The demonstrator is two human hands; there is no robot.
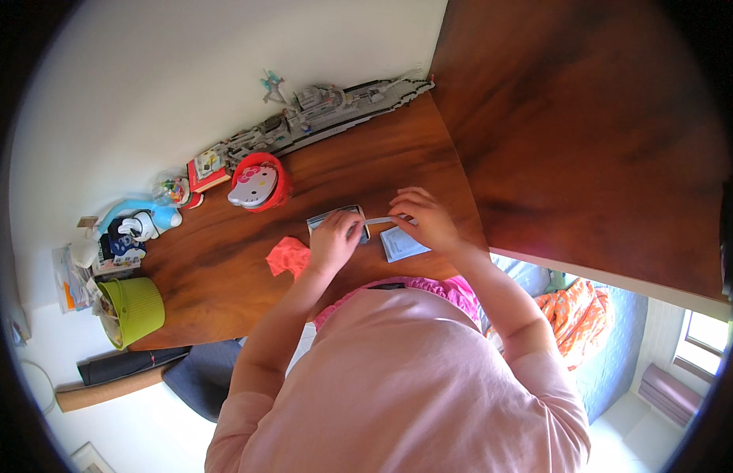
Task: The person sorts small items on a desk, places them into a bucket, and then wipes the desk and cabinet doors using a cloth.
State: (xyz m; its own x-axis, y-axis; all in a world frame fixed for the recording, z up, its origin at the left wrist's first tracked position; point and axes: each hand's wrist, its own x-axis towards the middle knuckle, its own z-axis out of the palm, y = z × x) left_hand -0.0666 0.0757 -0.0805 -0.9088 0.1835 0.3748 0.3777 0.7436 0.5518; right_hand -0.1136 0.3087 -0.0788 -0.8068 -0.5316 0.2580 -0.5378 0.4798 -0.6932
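Note:
A thin whitish strip (378, 220) spans the gap between my two hands above the wooden desk. My left hand (334, 241) pinches one end of it, over a small open box (345, 209) that looks filled with thin flat items. At the other end, the fingers of my right hand (425, 220) grip the strip. A light blue flat packet or booklet (400, 243) bearing print lies under and beside my right hand, partly covered by it. Left of my left wrist, a crumpled coral cloth (286, 256) rests on the desk.
Along the wall stands a grey toy-brick warship (337, 115). Before it are a red tub with a cat-face tin (255, 184) and a red book (208, 171). A blue desk lamp (133, 207) and a green basket (136, 310) stand left. A wooden panel (591, 148) rises right.

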